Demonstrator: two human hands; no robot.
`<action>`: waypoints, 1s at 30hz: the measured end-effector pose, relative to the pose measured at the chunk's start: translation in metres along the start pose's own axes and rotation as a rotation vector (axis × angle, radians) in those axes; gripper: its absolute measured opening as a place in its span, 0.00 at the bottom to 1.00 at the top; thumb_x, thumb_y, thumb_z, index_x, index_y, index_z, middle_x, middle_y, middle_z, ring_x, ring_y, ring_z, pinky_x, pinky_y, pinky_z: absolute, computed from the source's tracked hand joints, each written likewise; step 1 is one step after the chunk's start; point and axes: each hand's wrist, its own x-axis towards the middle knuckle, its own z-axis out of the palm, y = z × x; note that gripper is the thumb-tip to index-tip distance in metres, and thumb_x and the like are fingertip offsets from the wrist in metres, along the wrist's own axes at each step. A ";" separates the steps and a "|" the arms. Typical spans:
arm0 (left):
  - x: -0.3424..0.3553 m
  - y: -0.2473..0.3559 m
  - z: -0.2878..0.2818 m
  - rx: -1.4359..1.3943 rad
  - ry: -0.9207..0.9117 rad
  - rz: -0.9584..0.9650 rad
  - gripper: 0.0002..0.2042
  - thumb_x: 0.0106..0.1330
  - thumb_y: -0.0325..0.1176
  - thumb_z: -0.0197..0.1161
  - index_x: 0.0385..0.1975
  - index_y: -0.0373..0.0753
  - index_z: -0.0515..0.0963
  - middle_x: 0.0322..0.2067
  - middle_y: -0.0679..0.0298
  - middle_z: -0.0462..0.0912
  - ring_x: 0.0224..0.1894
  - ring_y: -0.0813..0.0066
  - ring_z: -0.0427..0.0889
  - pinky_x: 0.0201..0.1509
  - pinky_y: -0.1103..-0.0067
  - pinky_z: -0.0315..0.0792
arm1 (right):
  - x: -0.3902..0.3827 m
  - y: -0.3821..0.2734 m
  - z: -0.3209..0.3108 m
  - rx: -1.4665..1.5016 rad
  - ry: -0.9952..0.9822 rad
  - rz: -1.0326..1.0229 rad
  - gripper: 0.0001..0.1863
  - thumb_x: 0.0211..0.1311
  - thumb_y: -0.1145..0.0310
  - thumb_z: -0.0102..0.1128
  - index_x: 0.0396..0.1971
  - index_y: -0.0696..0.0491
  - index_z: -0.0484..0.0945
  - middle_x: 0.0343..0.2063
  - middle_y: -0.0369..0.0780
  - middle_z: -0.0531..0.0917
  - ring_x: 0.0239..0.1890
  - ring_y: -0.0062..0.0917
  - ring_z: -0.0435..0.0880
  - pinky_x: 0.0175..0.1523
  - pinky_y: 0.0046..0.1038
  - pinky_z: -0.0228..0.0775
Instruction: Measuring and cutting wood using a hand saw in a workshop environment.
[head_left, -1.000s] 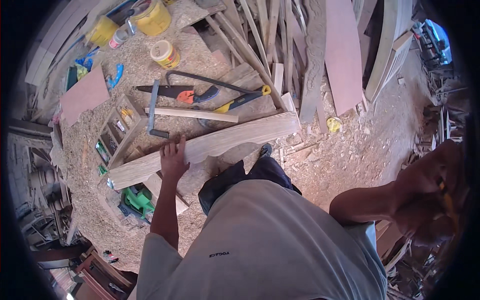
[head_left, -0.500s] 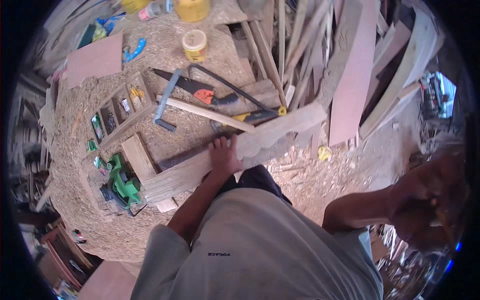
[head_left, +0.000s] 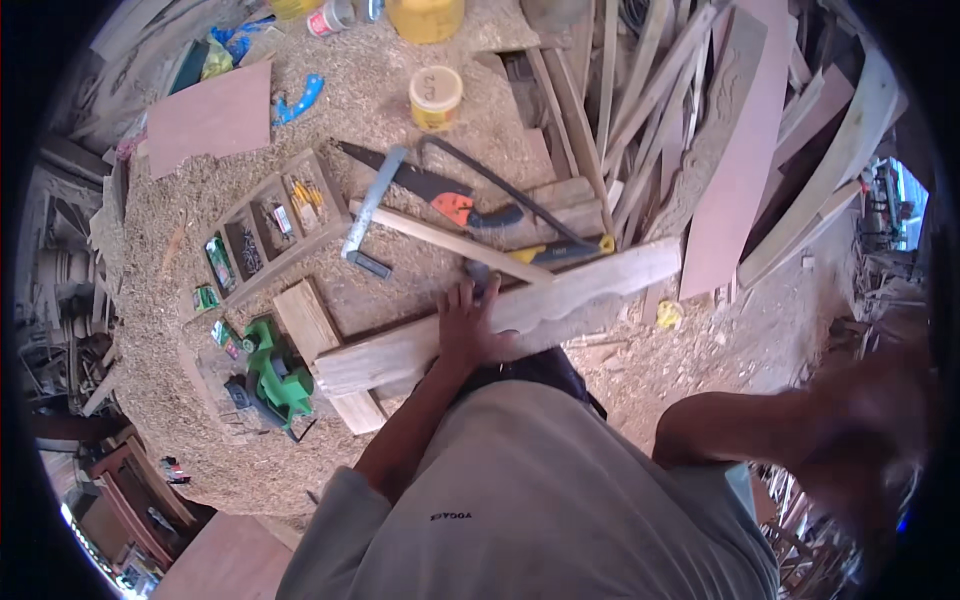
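A long wooden board (head_left: 380,357) with a wavy-cut near edge lies slantwise in front of my body. Its left end rests across a shorter wood block (head_left: 305,315). My left hand (head_left: 468,330) grips the board near its middle, fingers over the far edge and thumb apart on the near side. A small dark object, partly hidden, shows beside the fingertips. My right hand (head_left: 875,430) is raised at the far right, away from the board. It is dark and smeared, so its fingers and anything in them cannot be made out.
Left of the board sits a green power planer (head_left: 280,375). Beyond it are a compartment box (head_left: 270,225) of small parts, a try square (head_left: 375,210), a handsaw (head_left: 420,188), a hacksaw (head_left: 560,250) and a yellow tub (head_left: 435,100). Timber (head_left: 645,110) leans at the right.
The view has shifted slightly. The board has turned a little, its left end away from me, showing more of the block beneath. My left hand stays on it; my raised right hand has blurred.
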 end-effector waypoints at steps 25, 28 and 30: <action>0.212 -0.229 -0.174 -1.209 0.901 -0.664 0.10 0.82 0.34 0.52 0.53 0.35 0.72 0.40 0.59 0.78 0.39 0.70 0.79 0.45 0.70 0.77 | -0.129 0.309 -0.344 -1.753 -0.406 0.641 0.16 0.64 0.70 0.64 0.51 0.53 0.83 0.39 0.46 0.81 0.36 0.47 0.82 0.41 0.42 0.76; 0.213 -0.309 -0.175 -1.506 1.057 -0.907 0.12 0.80 0.35 0.58 0.51 0.32 0.73 0.37 0.57 0.78 0.34 0.69 0.80 0.38 0.74 0.86 | -0.099 0.349 -0.337 -1.597 -0.500 0.549 0.17 0.65 0.71 0.63 0.54 0.52 0.83 0.42 0.45 0.81 0.37 0.47 0.82 0.42 0.43 0.75; 0.208 -0.340 -0.169 -1.627 1.049 -0.964 0.16 0.79 0.36 0.62 0.55 0.30 0.73 0.38 0.55 0.78 0.36 0.68 0.82 0.37 0.77 0.85 | -0.080 0.385 -0.329 -1.619 -0.554 0.546 0.20 0.66 0.72 0.62 0.59 0.53 0.82 0.45 0.46 0.82 0.39 0.47 0.82 0.44 0.42 0.75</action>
